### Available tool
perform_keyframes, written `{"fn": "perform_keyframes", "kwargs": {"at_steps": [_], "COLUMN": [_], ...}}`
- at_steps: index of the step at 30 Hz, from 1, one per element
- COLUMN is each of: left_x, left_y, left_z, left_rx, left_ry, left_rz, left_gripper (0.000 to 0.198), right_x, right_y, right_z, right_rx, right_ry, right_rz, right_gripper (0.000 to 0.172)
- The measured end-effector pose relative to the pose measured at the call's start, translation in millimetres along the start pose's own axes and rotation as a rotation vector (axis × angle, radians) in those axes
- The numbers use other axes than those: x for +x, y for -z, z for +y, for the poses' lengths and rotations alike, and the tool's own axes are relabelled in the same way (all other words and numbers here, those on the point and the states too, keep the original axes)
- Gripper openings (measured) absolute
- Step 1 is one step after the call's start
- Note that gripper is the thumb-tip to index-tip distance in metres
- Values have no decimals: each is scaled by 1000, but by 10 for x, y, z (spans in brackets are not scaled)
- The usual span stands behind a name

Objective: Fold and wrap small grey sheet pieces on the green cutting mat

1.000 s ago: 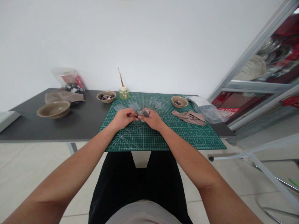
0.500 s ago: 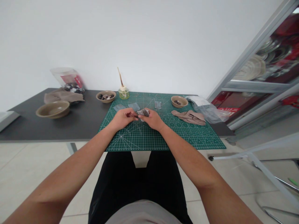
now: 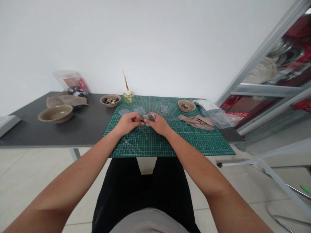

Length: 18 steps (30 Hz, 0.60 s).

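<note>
Over the front part of a dark tabletop [image 3: 85,134], right of its middle, a seated person's two bare hands meet above a green cutting mat [image 3: 148,145]. Between them is a small, crinkled grey packet [image 3: 150,116], partly covered by fingers. It lies directly between the hands, its longer side seeming to run left to right with a slight slant, the right end tucked deeper into the grasp. The right hand [image 3: 159,125] covers more of it, thumb laid across the near face. The left hand [image 3: 127,123] is pinched narrow, its fingertips closed on the packet's left end; a dark speck there is too small to identify. Whether the packet touches the mat cannot be told.

Just beyond the hands, toward the tabletop's back edge, lie two clear sachets, one at the left [image 3: 124,112] and one nearer the middle [image 3: 139,110], with a third sachet [image 3: 164,109] farther right. By the back edge stand a bowl of stones [image 3: 111,105] and a glass jar [image 3: 129,97] with a stick. Toward the right edge are a second bowl [image 3: 186,110] and a folded brown cloth [image 3: 197,122].
</note>
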<state>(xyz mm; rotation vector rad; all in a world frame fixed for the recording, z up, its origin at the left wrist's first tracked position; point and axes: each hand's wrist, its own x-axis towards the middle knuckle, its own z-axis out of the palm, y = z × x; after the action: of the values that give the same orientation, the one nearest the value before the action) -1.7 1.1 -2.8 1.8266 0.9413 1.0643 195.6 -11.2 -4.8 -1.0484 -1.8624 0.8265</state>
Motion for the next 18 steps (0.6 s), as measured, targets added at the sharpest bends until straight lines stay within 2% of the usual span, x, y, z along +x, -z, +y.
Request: {"fn": "perform_keyframes", "kwargs": {"at_steps": [9, 15, 18], "left_x": [-7, 3, 20], "left_y": [-3, 0, 6], "left_z": [-8, 23, 33], "left_rx": [-5, 54, 60], "left_ry": [3, -5, -33], "left_rz": [-7, 74, 145], "left_gripper": [26, 26, 23], "right_x": [3, 16, 20], "right_y": [8, -6, -3], "right_z": [22, 41, 33], "right_rx": [22, -3, -26], "right_ry": [-3, -54, -96], "right_rz": [7, 172, 257], "right_gripper": [28, 25, 30]}}
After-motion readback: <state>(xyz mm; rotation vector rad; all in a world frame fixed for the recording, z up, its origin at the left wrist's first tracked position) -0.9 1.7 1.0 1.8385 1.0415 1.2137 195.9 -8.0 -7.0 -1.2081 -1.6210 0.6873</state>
